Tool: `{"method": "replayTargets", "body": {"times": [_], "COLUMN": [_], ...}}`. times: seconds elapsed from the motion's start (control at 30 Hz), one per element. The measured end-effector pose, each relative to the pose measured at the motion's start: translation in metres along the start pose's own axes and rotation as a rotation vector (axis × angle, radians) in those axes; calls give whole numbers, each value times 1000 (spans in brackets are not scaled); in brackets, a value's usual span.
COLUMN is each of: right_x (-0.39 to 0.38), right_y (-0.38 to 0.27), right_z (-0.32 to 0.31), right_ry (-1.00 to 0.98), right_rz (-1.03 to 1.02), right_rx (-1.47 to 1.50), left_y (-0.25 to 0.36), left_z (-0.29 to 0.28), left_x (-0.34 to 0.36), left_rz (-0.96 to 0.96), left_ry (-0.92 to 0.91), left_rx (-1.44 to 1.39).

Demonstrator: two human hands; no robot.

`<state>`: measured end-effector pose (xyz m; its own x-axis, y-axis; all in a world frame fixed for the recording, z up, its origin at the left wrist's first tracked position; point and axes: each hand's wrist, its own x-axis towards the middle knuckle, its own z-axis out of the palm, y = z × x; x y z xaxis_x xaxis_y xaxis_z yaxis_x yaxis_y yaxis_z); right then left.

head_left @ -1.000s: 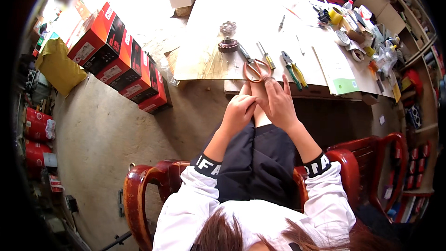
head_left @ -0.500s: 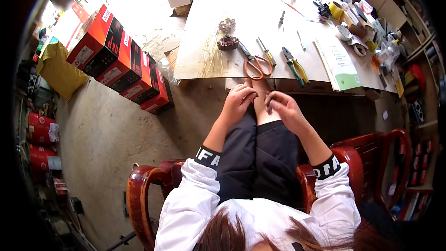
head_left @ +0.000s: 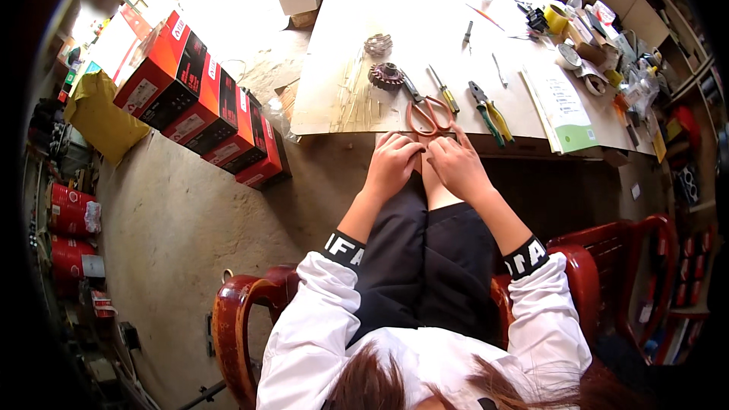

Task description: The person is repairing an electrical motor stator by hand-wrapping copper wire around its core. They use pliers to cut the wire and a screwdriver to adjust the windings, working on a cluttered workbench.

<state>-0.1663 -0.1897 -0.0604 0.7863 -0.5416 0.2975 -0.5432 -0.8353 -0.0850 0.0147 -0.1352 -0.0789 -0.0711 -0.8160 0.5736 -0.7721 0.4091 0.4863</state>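
At frame centre, just below the near edge of the pale wooden worktable (head_left: 395,118), the left hand (head_left: 393,167) and right hand (head_left: 456,167) sit close together over the raised knee, fingertips meeting at a small flat pinkish-tan strip (head_left: 422,153). Both hands look curled, fingers pressed together around that strip; whether each truly pinches it, I cannot tell, since the knuckles hide the contact.

Step in hand, as judged: fine finger work on the strip, held against the knee and the table edge. Next move likely calls for a steady two-handed hold and small, careful fingertip shifts, not force.

Strip: narrow, matte, mostly covered by the fingers; only a short stretch shows between the hands. Material not clear.

Nearby, above the hands on the table: orange-handled scissors (head_left: 427,112), touching or almost touching the table edge; yellow-handled pliers (head_left: 492,114) to their right; a dark toothed round gear-like part (head_left: 385,74) upper left of the scissors. Red and black cardboard boxes (head_left: 205,99) stand on the floor at left. Person is seated in a red-brown wooden armchair (head_left: 235,319).
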Motion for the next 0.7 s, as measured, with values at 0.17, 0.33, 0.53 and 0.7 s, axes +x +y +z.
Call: {"method": "replayTargets", "body": {"times": [0.17,0.33,0.53,0.7], "right_x": [-13,-12,-1,42], "right_y": [-3,-2,-16,-19], "right_z": [0,-19,-44,-38], "right_ry": [55,-112,-15,446], "right_rz": [123,258,427,329], "right_rx": [358,738,1504,2139], "left_y": [-10,-29,-48,-52], "left_z": [3,5,1,15], "left_x": [5,12,23,19], "left_rz": [159,46,-24,-39], "left_ry": [-103,-112,-9,24], "left_rx": [-18,-72,-144,-164]}}
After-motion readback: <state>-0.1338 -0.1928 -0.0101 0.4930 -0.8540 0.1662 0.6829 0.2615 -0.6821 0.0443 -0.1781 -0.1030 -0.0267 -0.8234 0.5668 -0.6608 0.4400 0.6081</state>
